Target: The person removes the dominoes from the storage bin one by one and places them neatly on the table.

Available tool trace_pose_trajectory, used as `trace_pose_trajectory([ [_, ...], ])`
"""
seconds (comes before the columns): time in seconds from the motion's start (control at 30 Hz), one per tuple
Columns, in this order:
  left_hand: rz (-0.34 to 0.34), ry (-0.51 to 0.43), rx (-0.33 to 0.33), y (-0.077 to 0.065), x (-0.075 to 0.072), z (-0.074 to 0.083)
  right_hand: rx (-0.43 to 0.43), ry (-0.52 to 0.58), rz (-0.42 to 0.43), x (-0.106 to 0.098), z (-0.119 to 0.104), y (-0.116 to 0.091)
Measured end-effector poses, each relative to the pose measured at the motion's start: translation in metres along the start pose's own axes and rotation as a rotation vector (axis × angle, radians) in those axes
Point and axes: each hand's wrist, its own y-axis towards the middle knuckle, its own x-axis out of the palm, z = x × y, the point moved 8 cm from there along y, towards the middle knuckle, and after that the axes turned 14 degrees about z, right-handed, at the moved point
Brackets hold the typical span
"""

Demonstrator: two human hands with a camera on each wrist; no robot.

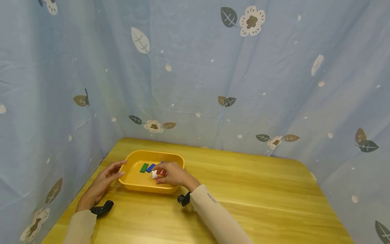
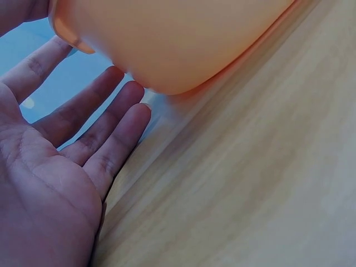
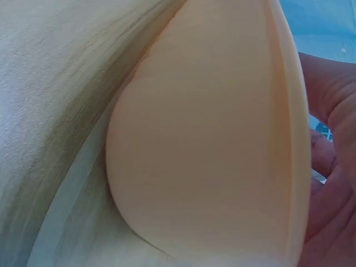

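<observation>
A yellow plastic tub (image 1: 134, 186) with rounded corners stands on the table. Inside it lie small flat rectangular blocks: a green block (image 1: 144, 167), a blue block (image 1: 150, 168), a white block (image 1: 154, 174) and reddish blocks (image 1: 163, 172). My left hand (image 1: 102, 184) is at the tub's left end, with thumb and fingertips at the rim; in the left wrist view its fingers are extended by the outer wall. My right hand (image 1: 175, 174) reaches over the right side into the tub. Its thumb and fingers are spread apart around the white and reddish blocks. The tub wall hides much of this hand in the right wrist view.
The wood-grain table (image 1: 259, 193) extends to the right of the tub. A blue patterned curtain (image 1: 195, 84) hangs behind the table and along both sides. Black devices are worn at the left wrist (image 1: 102, 208) and right wrist (image 1: 183, 199).
</observation>
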Motion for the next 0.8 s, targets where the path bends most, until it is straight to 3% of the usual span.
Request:
trace_pose_trajectory([
  [0.27, -0.013, -0.018, -0.008, 0.001, 0.002, 0.000, 0.052, 0.015, -0.031, 0.005, 0.006, 0.005],
  [0.57, -0.012, -0.023, 0.002, 0.000, -0.001, -0.002, 0.015, -0.036, -0.062, 0.015, 0.004, 0.013],
  [0.8, -0.018, -0.025, 0.001, 0.001, 0.000, -0.001, 0.108, -0.003, -0.086, 0.017, 0.012, 0.014],
])
